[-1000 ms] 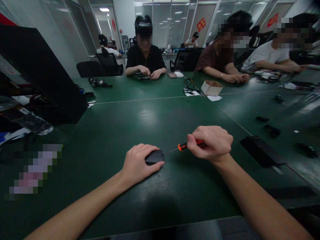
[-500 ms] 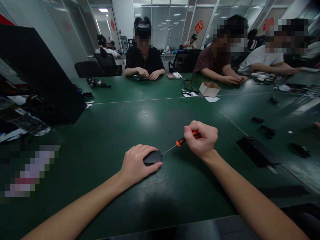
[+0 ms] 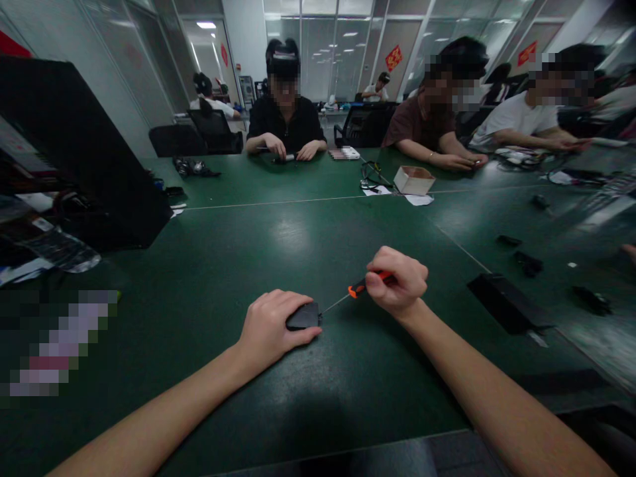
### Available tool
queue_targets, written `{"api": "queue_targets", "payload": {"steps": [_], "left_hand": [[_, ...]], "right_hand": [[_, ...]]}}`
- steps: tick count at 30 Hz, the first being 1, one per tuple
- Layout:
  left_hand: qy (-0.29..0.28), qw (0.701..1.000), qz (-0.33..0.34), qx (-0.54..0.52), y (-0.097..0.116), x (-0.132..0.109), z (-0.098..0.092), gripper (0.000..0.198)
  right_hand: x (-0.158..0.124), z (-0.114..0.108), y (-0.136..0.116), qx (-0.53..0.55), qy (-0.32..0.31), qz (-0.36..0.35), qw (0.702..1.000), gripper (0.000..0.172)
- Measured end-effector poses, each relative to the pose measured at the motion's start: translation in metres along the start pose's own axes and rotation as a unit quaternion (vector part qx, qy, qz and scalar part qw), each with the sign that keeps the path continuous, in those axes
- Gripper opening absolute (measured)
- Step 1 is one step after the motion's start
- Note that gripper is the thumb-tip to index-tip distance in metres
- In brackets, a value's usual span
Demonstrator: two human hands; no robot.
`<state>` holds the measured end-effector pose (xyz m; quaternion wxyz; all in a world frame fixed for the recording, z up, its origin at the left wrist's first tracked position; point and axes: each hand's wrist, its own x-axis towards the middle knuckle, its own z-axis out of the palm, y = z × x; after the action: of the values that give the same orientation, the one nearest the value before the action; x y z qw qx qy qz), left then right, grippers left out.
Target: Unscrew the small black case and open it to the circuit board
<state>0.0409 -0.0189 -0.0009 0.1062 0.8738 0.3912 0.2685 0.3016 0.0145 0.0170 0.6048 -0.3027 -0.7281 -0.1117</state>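
On the green table, a small dark grey box-shaped device [image 3: 305, 316] lies under my left hand [image 3: 272, 324]. Thumb and fingers grip it from both sides, leaving its right end exposed. My right hand [image 3: 399, 280] is closed around the handle of a screwdriver [image 3: 356, 289], which is orange and black with a thin metal shaft. The shaft slants down to the left, and its tip is at the device's right end. Whether the tip sits in a screw or slot is too small to tell.
A tall black case [image 3: 94, 152] stands at the left beside a plastic-wrapped item [image 3: 59, 245]. Right of my arm lies a flat black box [image 3: 507, 303] with several small black parts around it. A small open carton [image 3: 414, 180] and cables [image 3: 373, 173] lie farther back. Several people sit opposite.
My right hand has lowered slightly and turned a little, with the screwdriver in it. The left hand keeps its hold on the device. Across the table, a person's hands have shifted slightly.
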Motion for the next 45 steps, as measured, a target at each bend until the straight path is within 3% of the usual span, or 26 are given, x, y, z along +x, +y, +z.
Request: {"api": "queue_targets", "payload": {"steps": [3,4,6,9,11,15,20,24,28,31,34,36,40,45], "left_hand": [[0.003,1.0,0.002,0.0,0.0,0.0,0.001,0.045],[0.004,1.0,0.002,0.001,0.001,0.001,0.001,0.044],[0.006,1.0,0.001,0.003,0.002,0.001,0.001,0.042],[0.012,1.0,0.0,0.012,0.004,0.001,0.0,0.04],[0.015,1.0,0.001,0.018,0.004,0.001,0.0,0.039],[0.026,0.999,0.004,0.021,0.004,0.001,0.001,0.037],[0.034,0.999,0.003,0.025,0.008,0.002,0.001,0.035],[0.048,0.998,0.0,0.034,0.009,0.002,0.002,0.032],[0.053,0.998,0.012,0.04,0.008,0.001,0.004,0.031],[0.049,0.998,0.018,0.038,0.006,0.001,0.004,0.032],[0.05,0.998,0.02,0.033,0.005,0.0,0.004,0.033],[0.054,0.998,0.023,0.031,0.005,-0.001,0.004,0.034],[0.06,0.998,0.022,0.025,0.005,-0.001,0.004,0.034],[0.045,0.999,0.011,0.027,0.005,-0.001,0.003,0.035]], "right_hand": [[0.005,-0.004,-0.008,0.0,0.008,-0.089,0.996,0.018],[0.006,-0.003,-0.009,-0.002,0.009,-0.065,0.998,0.017],[0.004,0.003,-0.007,0.008,-0.007,0.079,0.997,0.022],[-0.006,0.017,0.005,0.034,-0.052,0.284,0.957,0.031],[-0.016,0.027,0.015,0.047,-0.077,0.329,0.94,0.036],[-0.026,0.039,0.023,0.049,-0.097,0.347,0.932,0.041],[-0.025,0.036,0.018,0.025,-0.073,0.304,0.949,0.044],[-0.016,0.015,0.024,-0.007,-0.061,0.197,0.978,0.061],[-0.003,-0.012,0.04,-0.047,-0.161,0.064,0.984,0.068],[-0.002,-0.018,0.048,-0.145,-0.305,-0.015,0.941,0.065],[-0.01,-0.007,0.049,-0.158,-0.425,-0.006,0.891,0.064],[-0.016,0.004,0.048,-0.145,-0.452,-0.002,0.88,0.062],[-0.024,0.018,0.045,-0.142,-0.462,0.003,0.876,0.056],[-0.023,0.012,0.045,-0.177,-0.415,0.031,0.892,0.056]]}}
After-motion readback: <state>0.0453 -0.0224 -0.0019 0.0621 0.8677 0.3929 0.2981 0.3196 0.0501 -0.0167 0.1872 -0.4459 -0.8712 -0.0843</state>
